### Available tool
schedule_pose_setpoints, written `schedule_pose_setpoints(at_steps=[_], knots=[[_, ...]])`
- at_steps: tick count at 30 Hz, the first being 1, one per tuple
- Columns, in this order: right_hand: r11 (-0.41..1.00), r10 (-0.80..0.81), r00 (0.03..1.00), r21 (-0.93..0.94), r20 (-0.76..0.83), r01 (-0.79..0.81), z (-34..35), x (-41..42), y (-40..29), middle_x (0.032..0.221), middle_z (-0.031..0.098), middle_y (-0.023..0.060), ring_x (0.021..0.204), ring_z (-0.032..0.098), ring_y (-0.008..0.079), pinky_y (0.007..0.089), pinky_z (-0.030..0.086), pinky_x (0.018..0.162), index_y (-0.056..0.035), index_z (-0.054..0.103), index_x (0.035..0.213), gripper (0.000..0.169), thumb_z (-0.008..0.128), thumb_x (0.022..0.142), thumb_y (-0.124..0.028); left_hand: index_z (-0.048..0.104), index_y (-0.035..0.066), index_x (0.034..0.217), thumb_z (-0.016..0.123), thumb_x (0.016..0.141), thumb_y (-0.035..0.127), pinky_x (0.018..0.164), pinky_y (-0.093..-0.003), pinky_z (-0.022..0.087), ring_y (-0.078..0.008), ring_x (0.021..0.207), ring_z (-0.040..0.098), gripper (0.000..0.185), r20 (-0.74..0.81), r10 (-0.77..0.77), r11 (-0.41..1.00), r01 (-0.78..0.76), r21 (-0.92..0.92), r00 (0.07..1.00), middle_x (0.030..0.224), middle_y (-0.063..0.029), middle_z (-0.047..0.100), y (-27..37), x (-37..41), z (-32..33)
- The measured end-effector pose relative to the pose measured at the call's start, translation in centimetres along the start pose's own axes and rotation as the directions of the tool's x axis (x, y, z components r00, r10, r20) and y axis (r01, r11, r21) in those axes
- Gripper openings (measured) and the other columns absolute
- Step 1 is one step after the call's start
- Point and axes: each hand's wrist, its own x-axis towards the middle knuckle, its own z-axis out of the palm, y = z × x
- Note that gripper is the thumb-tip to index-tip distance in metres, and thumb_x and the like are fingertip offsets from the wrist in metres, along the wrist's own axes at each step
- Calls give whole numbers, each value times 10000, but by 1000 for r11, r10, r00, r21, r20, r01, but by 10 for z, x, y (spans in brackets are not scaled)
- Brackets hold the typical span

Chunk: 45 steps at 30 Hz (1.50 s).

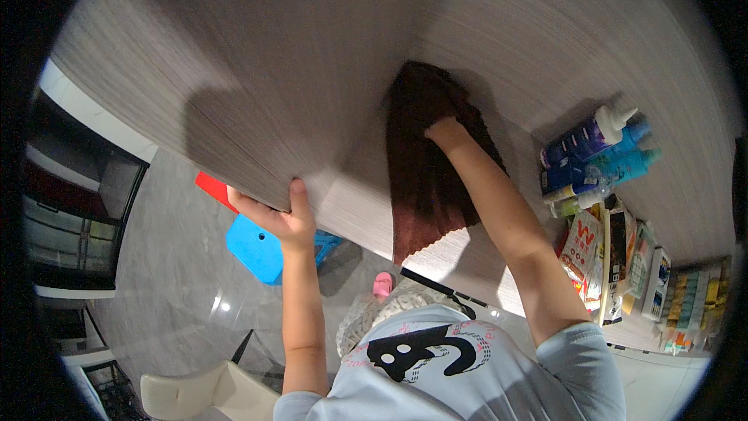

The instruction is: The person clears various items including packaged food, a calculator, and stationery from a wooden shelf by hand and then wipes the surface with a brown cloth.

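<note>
A dark brown cloth [432,187] hangs and spreads over the inner corner of a wood-grain cabinet shelf [356,199]. My right hand [435,108] is mostly hidden in its folds, pressing it near the back panel; only the wrist shows plainly. To the left, my left hand [283,213] holds the front edge of an upright wood-grain panel [234,128], thumb on the inner face and fingers round the outer side.
Bottles [584,134] stand at the shelf's right, with packets and books [613,251] beside them. Below on the grey floor are a blue plastic stool [257,251], a red object [216,190] and a cream chair [198,392]. A dark-framed cabinet [76,199] stands far left.
</note>
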Motion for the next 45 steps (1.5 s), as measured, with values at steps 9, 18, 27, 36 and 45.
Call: schedule_pose_setpoints(at_steps=[9,18,27,36,45], knots=[[995,77,990,52,122,-84,-13,-7,-5,1358,167,108,1248,157,262,344,118,1030,-69,207,1301,540,351,863,-350,221,-37,1157,607,723,388,851,-349,290,-219,1016,359,719,-10,5,999,-6,-45,1000,1084,-136,353,5,2,4],[999,-44,985,-21,164,48,-63,-13,-34,1330,213,125,1224,197,282,365,143,1017,-55,262,1267,532,369,842,-357,225,-11,1180,648,706,288,854,-344,294,-224,1007,374,703,15,15,997,-14,-80,1000,1091,-136,366,-2,2,-2],[984,-70,921,-123,382,126,-91,-33,-79,1286,309,150,1191,276,293,355,181,1007,-21,327,1239,475,366,847,-285,216,11,1183,616,740,206,867,-335,289,-196,1011,363,628,41,37,994,-33,-107,998,1111,-119,352,3,6,-1],[895,-391,908,167,-150,413,-38,-72,-82,932,569,141,870,518,312,406,405,773,-49,599,909,324,512,719,-297,232,-32,1148,651,664,104,804,-354,369,-274,932,475,655,-14,62,995,-63,-73,998,1024,-193,442,11,10,6],[885,-446,855,-13,265,466,-97,-96,-160,741,569,150,677,521,273,369,402,651,4,581,738,229,479,711,-199,266,-33,1115,663,675,198,779,-371,369,-314,892,477,636,13,-75,997,75,-8,997,993,-208,436,13,7,-4]])
